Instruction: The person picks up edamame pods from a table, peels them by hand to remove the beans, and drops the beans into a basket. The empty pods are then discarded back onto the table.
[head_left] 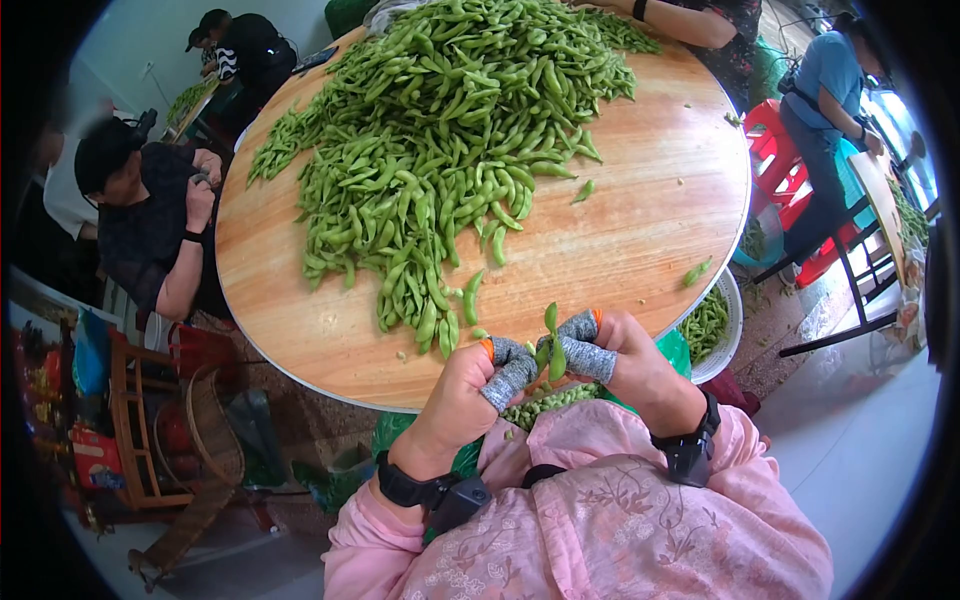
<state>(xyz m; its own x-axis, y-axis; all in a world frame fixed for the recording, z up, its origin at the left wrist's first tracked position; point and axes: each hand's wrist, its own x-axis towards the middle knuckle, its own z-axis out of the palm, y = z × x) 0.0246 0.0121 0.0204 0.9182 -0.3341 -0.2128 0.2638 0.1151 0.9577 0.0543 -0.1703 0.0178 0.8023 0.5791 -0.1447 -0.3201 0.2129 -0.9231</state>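
Note:
A green edamame pod point(551, 343) is held upright between my two hands, just off the near edge of the round table. My left hand point(468, 385) pinches it from the left, with grey knitted covers on the thumb and finger. From the right, my right hand point(628, 362) closes on it with similar grey finger covers. Which fingertip presses hardest cannot be made out. Below my hands, green beans point(560, 402) lie in a container or bag that is partly hidden. A large heap of edamame pods point(440, 130) covers the back and middle of the wooden table point(620, 230).
A white basket of pods point(708, 325) stands at the table's right side. Another person point(150, 200) sits at the left, and a person's arm point(690, 22) rests at the far edge. Red chairs point(780, 150) and a wooden chair point(140, 420) stand around.

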